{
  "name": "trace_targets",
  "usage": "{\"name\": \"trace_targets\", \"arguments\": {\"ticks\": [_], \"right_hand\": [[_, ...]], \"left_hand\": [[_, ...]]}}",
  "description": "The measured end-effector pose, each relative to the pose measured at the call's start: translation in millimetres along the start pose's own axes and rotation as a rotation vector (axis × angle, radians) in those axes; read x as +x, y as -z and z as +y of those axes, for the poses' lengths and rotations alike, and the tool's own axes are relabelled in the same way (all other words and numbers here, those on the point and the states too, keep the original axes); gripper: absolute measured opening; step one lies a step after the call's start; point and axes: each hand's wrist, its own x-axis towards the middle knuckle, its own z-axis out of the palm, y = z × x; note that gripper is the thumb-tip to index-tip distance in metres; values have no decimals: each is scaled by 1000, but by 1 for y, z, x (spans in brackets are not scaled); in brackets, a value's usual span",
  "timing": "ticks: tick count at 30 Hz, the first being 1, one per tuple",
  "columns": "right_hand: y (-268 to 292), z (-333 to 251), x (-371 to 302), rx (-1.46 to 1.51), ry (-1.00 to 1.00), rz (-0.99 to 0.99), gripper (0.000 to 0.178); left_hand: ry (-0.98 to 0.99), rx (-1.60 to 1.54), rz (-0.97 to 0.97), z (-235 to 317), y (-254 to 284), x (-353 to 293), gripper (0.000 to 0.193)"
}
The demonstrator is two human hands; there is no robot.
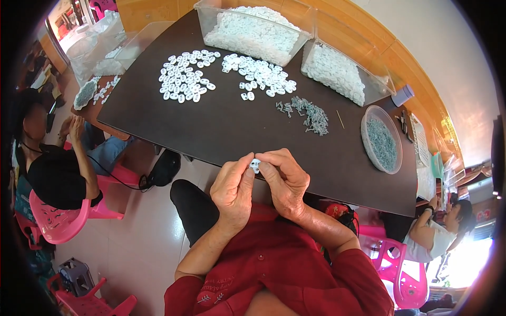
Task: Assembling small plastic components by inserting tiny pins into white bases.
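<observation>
Over the table's near edge, my left hand (233, 192) and my right hand (287, 184) meet fingertip to fingertip. Pinched between them is a small white plastic piece (255, 165) with dark holes in its face. Thumbs and index fingers of both hands are closed on it and cover its sides. Beyond my hands lies a spread of white oval pieces (182, 79) with dark holes. To its right is a second pile of white pieces (261, 73). Closer to me on the right sits a heap of small grey screw-like parts (314, 117).
Clear bins of white parts (253, 34) (334, 71) line the dark table's (211, 129) far side. At right stand a round tub (381, 139) of grey parts, a thin stick (340, 119), pliers (404, 124) and a lidded container (403, 96). People sit at left (58, 168) and right (432, 231).
</observation>
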Motion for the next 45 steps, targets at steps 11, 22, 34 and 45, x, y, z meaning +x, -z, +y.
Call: {"name": "trace_targets", "arguments": {"ticks": [11, 22, 34, 45], "right_hand": [[-2, -3, 2, -2, -4, -5, 18], [-8, -4, 1, 62, -68, 57, 17], [-9, -5, 5, 37, -76, 80, 16], [-7, -5, 10, 39, -150, 110, 15]], "left_hand": [[59, -44, 31, 3, 0, -2, 24], [105, -80, 60, 3, -2, -4, 24], [168, -134, 82, 2, -4, -4, 23], [218, -158, 63, -1, -5, -8, 24]]}}
